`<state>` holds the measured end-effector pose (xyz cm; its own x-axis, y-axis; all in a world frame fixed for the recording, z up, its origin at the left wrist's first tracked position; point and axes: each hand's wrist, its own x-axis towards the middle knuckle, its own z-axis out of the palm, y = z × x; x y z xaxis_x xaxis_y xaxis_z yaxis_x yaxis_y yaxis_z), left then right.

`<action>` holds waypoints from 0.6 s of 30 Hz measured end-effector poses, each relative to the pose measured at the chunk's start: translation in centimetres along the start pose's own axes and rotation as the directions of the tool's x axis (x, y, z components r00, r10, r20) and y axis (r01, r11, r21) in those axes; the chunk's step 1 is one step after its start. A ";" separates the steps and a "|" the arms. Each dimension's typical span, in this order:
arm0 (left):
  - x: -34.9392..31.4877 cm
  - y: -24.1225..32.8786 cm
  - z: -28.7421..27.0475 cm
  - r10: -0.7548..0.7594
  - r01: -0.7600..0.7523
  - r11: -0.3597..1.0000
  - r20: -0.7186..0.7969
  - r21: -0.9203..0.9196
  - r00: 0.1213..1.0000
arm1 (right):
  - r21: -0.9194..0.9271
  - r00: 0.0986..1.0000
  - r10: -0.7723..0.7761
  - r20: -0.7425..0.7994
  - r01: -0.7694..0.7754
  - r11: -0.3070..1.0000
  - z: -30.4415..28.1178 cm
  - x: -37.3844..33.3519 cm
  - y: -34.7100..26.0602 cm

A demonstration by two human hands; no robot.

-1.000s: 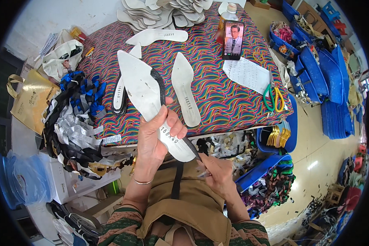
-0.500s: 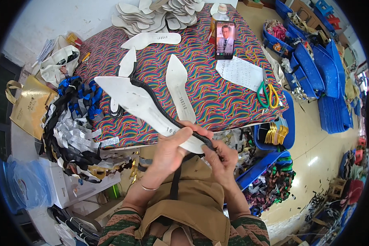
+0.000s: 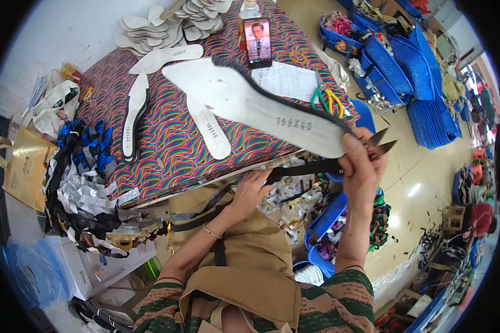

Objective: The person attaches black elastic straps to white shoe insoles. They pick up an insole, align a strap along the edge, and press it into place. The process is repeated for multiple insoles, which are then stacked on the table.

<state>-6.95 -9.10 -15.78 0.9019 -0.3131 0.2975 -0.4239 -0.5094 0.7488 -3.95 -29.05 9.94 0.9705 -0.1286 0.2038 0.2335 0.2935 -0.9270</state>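
I count two hands of mine, the left hand (image 3: 250, 194) and the right hand (image 3: 364, 161), and one bracelet (image 3: 212, 231). One raised insole (image 3: 255, 111) is near the frame's centre; two loose insoles (image 3: 209, 133) lie upper left of centre. I make out one small stack (image 3: 133, 116) and one pile (image 3: 150, 36), both overlapping too much to number. Upper centre: one phone (image 3: 258, 41), one bottle (image 3: 250, 10), one paper sheet (image 3: 289, 80). Left side: one gold bag (image 3: 30, 172), one white bag (image 3: 55, 114).
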 end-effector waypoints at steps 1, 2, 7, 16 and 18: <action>-0.5 -1.6 0.9 0.041 -0.043 0.997 0.036 0.056 0.998 | -0.026 0.997 -0.039 -0.060 0.038 0.999 -0.8 0.3 -0.9; -0.4 -1.5 1.0 0.025 -0.025 1.000 0.010 0.001 1.000 | -0.057 0.989 -0.081 -0.122 0.074 0.996 -1.7 0.6 -1.9; 3.4 4.9 0.2 -0.032 0.016 0.988 -0.099 -0.156 0.995 | -0.107 0.970 -0.218 -0.108 0.206 0.973 -3.2 1.8 -5.6; 6.1 6.3 4.1 0.250 -0.262 0.960 -0.119 -0.096 0.961 | -0.232 0.908 -0.363 -0.210 0.315 0.920 -3.7 4.1 -8.2; 4.8 4.8 4.0 0.197 -0.209 0.970 -0.098 -0.126 0.975 | -0.205 0.873 -0.381 -0.305 0.331 0.921 -6.1 5.5 -9.1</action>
<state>-4.99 -16.21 -13.17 0.8041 -0.3279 0.4959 -0.5891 -0.3278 0.7386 -1.12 -38.18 17.55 0.7397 -0.5134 0.4352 0.5241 0.0338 -0.8510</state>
